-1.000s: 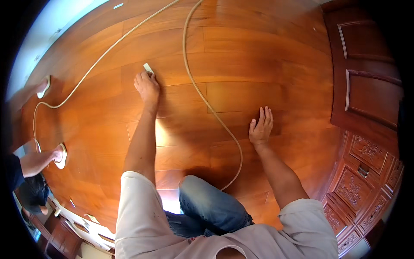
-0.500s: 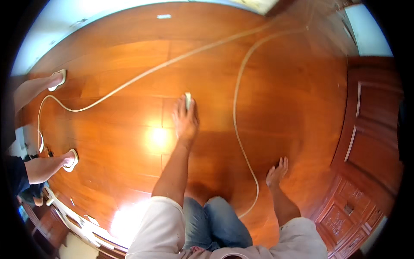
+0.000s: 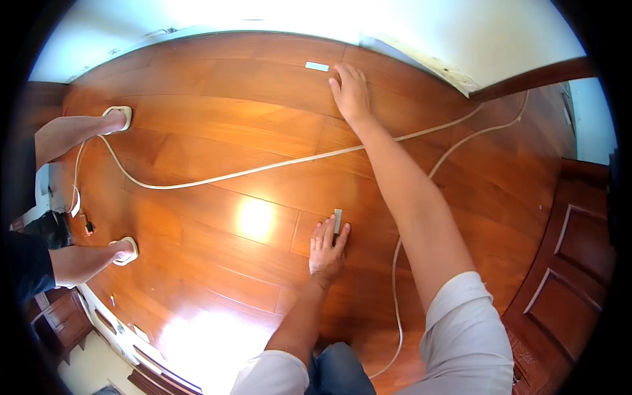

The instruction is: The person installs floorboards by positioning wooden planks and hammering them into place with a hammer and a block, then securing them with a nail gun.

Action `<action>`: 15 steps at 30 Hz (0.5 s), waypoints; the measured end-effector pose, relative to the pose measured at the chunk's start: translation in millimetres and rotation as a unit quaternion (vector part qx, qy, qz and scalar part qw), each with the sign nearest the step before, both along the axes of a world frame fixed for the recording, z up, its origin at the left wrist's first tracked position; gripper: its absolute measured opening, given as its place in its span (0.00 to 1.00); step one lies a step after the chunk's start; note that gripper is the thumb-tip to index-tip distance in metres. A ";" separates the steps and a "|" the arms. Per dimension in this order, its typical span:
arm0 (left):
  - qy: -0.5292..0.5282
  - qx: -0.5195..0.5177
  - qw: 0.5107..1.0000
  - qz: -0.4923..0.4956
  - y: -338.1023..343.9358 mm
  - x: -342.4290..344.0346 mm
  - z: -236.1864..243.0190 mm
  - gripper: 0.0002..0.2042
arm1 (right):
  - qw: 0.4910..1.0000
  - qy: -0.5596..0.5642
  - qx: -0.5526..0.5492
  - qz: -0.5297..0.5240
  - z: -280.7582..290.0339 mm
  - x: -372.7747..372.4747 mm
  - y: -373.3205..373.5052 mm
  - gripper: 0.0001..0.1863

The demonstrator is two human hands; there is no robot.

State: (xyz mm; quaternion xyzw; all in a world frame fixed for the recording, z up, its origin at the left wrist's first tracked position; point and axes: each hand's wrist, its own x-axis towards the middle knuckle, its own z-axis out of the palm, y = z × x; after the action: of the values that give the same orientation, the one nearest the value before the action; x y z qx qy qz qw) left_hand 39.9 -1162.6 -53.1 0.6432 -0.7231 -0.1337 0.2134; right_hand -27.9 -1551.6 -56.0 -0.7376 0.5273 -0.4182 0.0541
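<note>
The left hand is placed low over the wooden floor, its fingers slightly spread. The near strip, flat and pale, is seen on the floor side of the hand, between forefinger and thumb, its far end projecting past them. Whether it is clamped or merely touched cannot be determined. The right hand is extended toward the pale wall, its fingers stretched out and its thumb held apart. The far strip, also pale, is located on the floor just beside the fingertips, to their left, a narrow gap being visible. A pale cable is laid across the floor and is crossed by the right forearm. At the left, 2 bare legs of another person are noted, with 2 pale slippers worn. A brown panelled door is noted at the right.
</note>
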 end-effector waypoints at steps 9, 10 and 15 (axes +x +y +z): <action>-0.012 -0.011 0.999 0.039 0.9 6.0 0.8 0.28 | 0.991 0.133 0.022 0.026 -19.2 51.9 -43.1 0.07; -0.013 -0.014 0.999 0.038 0.2 5.4 0.7 0.28 | 0.992 0.127 0.006 0.018 -23.9 48.9 -43.5 0.06; -0.021 -0.011 0.999 0.022 -2.7 1.9 2.7 0.27 | 0.994 -0.050 0.082 -0.060 -9.0 25.5 -18.7 0.06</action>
State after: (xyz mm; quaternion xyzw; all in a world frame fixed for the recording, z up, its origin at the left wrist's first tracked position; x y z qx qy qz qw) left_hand 41.8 -1165.4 -50.5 0.6594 -0.7145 -0.1070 0.2081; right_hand -2.5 -1570.3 -65.0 -0.6759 0.5999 -0.4123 0.1153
